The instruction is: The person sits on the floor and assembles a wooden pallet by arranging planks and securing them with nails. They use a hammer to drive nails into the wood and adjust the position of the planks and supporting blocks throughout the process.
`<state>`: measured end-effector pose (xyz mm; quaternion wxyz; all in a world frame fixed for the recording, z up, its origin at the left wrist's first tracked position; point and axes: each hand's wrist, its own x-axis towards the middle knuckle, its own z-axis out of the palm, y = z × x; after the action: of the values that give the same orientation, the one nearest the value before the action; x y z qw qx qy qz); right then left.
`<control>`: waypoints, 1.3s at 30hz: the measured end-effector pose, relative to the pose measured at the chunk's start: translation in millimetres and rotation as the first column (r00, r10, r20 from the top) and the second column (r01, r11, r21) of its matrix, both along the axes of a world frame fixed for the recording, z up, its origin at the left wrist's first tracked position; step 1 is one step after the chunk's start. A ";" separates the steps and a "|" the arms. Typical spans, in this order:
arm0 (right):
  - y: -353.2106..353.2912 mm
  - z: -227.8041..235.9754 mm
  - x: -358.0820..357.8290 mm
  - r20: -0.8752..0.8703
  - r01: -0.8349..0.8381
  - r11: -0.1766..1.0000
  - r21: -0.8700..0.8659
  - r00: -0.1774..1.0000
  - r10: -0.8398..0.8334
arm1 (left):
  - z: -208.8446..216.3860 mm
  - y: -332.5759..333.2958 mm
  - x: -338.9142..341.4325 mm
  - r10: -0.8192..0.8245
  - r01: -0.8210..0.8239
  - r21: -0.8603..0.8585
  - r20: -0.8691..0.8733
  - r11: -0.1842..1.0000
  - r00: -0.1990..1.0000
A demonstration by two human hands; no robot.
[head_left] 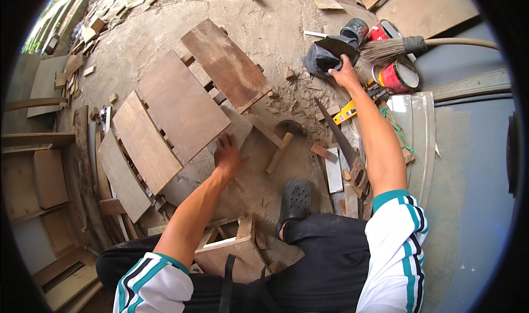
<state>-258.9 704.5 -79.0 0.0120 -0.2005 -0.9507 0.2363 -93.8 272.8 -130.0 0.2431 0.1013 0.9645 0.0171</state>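
Head view: right hand (346, 75), fingers clamped on a crumpled black plastic bag (316, 63) at one o'clock.
Left hand (228, 157) at nine, fingers slightly apart beside a flat, rectangular plywood panel (184, 106) at ten; contact cannot be told.

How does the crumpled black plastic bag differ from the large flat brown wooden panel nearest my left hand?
The black crumpled plastic bag is irregular and soft-looking; the large brown rectangular wooden panel is flat. The bag is smaller than the panel. Your right hand is on the bag, while your left hand is by a corner of the panel.
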 end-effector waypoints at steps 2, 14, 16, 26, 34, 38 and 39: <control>-1.2 -17.9 12.2 0.136 -0.089 0.996 0.023 0.987 0.086 | 4.6 9.4 -2.3 -0.024 0.023 0.011 0.022 1.000 0.999; -191.8 17.8 148.6 0.170 -0.490 0.870 0.058 0.863 0.475 | -0.4 -24.7 -5.9 -0.051 0.038 0.150 0.087 0.988 0.995; -197.5 17.2 156.7 0.133 -0.496 0.867 0.040 0.863 0.488 | 0.4 -22.7 -6.8 -0.047 0.027 0.139 0.142 0.990 0.989; -117.0 -56.5 136.2 -0.057 -0.019 0.991 -0.135 0.998 0.012 | 7.3 -15.9 -12.0 -0.008 -0.033 0.187 0.212 0.982 0.977; -58.8 -109.6 85.3 0.099 -0.059 0.998 -0.004 0.993 0.059 | 11.6 -9.9 -14.3 -0.016 -0.023 0.156 0.248 0.987 0.969; -82.0 -116.6 49.8 0.325 -0.224 0.968 0.115 0.929 0.176 | 11.6 -24.2 -13.0 0.011 -0.047 0.140 0.244 0.989 0.970; -78.7 -121.7 48.9 0.291 -0.209 0.971 0.112 0.942 0.169 | 12.6 -23.3 -13.0 0.002 -0.039 0.143 0.247 0.989 0.969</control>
<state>-210.0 625.8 -200.7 -0.1309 -0.1381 -0.9720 0.1379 -106.7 249.5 -117.4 0.3526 0.1060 0.9241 0.1029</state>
